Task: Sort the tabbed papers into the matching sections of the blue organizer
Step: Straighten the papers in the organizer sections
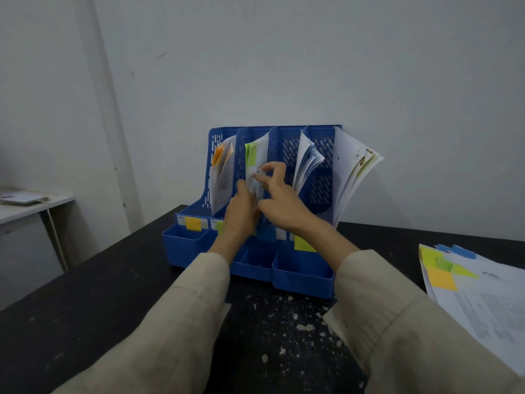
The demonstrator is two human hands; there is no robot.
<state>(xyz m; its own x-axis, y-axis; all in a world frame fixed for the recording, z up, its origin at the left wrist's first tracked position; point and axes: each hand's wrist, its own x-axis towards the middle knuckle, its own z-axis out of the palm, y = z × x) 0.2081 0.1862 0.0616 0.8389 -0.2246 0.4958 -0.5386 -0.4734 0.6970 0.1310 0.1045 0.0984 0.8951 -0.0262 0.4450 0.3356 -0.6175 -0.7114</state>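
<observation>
Both hands meet at the second section from the left of the blue organizer [255,194]. The left hand [241,211] has its fingers curled in a grip on the lower edge of the green-tabbed papers [254,163] standing in that section. The right hand [279,201] pinches the same sheets between thumb and bent forefinger, its other fingers spread loosely; motion blur makes it hard to tell how many sheets it holds.

In the leftmost section stand orange-tabbed papers [223,166], leaning right. The third section holds blue-edged papers [308,163], fanned open, and the rightmost holds a thick sheaf [355,172] bowing out over the organizer's right side.

On the organizer's front sit coloured labels: an orange label [193,223] at the left and a yellow-green label [303,243] at the right.

The organizer stands on a black, paint-flecked desk [99,280] against a pale wall. Near the desk's right edge, well apart from the organizer, lies a stack of unsorted papers [483,302] with blue, green and yellow tabs.
</observation>
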